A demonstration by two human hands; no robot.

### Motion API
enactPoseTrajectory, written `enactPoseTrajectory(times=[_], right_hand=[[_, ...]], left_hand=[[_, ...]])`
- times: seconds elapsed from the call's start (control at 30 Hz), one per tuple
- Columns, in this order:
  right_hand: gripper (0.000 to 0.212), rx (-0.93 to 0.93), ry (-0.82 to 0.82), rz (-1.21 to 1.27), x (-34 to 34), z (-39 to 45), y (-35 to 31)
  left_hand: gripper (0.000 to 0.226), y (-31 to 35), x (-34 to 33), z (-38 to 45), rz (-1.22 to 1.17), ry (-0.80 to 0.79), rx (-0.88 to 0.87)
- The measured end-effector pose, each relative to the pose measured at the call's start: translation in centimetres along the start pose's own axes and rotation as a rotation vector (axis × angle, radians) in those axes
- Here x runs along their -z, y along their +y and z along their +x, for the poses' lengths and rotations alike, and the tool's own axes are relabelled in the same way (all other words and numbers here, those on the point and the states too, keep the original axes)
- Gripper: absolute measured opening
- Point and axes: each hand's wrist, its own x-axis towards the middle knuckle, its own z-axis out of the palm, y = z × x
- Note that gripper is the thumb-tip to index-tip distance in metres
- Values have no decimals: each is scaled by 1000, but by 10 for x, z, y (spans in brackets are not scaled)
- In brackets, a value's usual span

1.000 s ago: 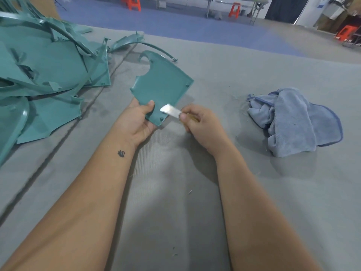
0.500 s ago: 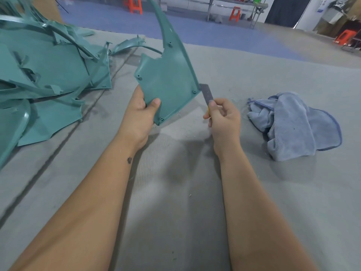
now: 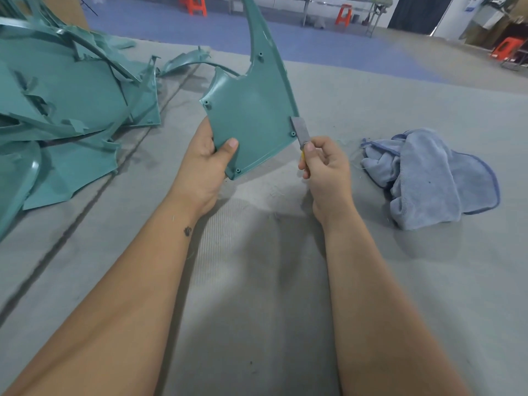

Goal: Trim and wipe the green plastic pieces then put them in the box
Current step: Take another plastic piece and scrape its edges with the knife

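Currently my two forearms reach across the grey desk from 6 o'clock. My left hand grips the lower left corner of the green plastic piece, thumb pressed on its face and fingers curled behind it. The piece stands nearly upright above the desk at centre, with its narrow horn running out of view at 12 o'clock. My right hand pinches a small blade with a yellow handle, thumb on top, other fingers curled round it. The blade lies against the right edge of the piece, beside a screw boss.

Judged status: trimming of this piece is in progress. Wiping is not yet done, and boxing is left. No box can be identified; a brown corner at 11 o'clock may be cardboard, but I cannot tell.

At 3 o'clock, well apart from the hands, a blue cloth lies crumpled on the desk, within reach for the wipe. At 9 to 10 o'clock a pile of green parts covers the desk; I take these as untrimmed stock. Beyond the desk lie a blue floor and orange stools. Nothing blocks the blade path.
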Motion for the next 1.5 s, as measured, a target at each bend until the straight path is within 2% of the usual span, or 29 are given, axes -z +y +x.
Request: enactPoseTrajectory(times=[0.07, 0.2, 0.27, 0.33, 0.4, 0.47, 0.5, 0.7, 1.4, 1.5], right_hand=[[27, 7, -43, -30, -1, 0, 1], [27, 46, -268, -253, -7, -5, 5], [26, 26, -322, -279, -8, -6, 4], [25, 25, -279, -184, -8, -6, 2], [23, 31, -116, -54, -7, -4, 1], [22, 39, 18, -26, -7, -2, 1], [22, 45, 34, -44, -7, -2, 1], [24, 47, -36, -17, -8, -3, 2], [28, -2, -147, 12, -3, -4, 5], [32, -7, -233, -99, -9, -5, 9]], left_hand=[[44, 1, -3, 1, -22, 16, 2], [42, 2, -4, 3, -131, 92, 15], [42, 3, -2, 4, -159, 120, 14], [42, 3, -2, 3, -159, 132, 22], [43, 4, -3, 2, -138, 129, 34], [43, 3, -4, 2, -127, 112, 44], [44, 3, -5, 2, -130, 102, 48], [41, 1, -7, 2, -185, 69, 80], [36, 2, 4, 0, -235, 154, 164], [36, 3, 4, 2, -333, 200, 168]])
